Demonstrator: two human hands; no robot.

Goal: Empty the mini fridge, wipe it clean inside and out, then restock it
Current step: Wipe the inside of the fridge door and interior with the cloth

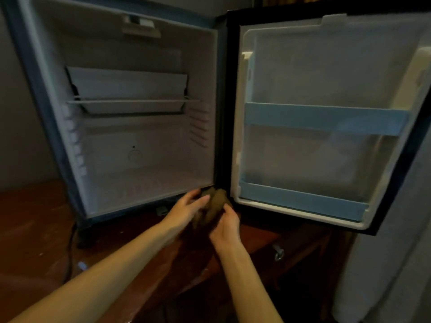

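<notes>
HOTEL OR GUEST ROOM, BY ALL WE SEE — a mini fridge (130, 136) stands open on a reddish wooden bench (30, 229) fitted with a metal drawer pull (278, 252), a plain grey wall (14, 113) behind it, a black cable (70, 252) trailing across the top and pale fabric (384, 264) at the right edge.

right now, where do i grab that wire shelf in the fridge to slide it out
Take the wire shelf by its front bar, near the middle, coming straight in through the open front of the fridge. The bar runs across in front of the grey tray with nothing on it. The left hand and right hand hold the brown cloth, so free one first.
</notes>
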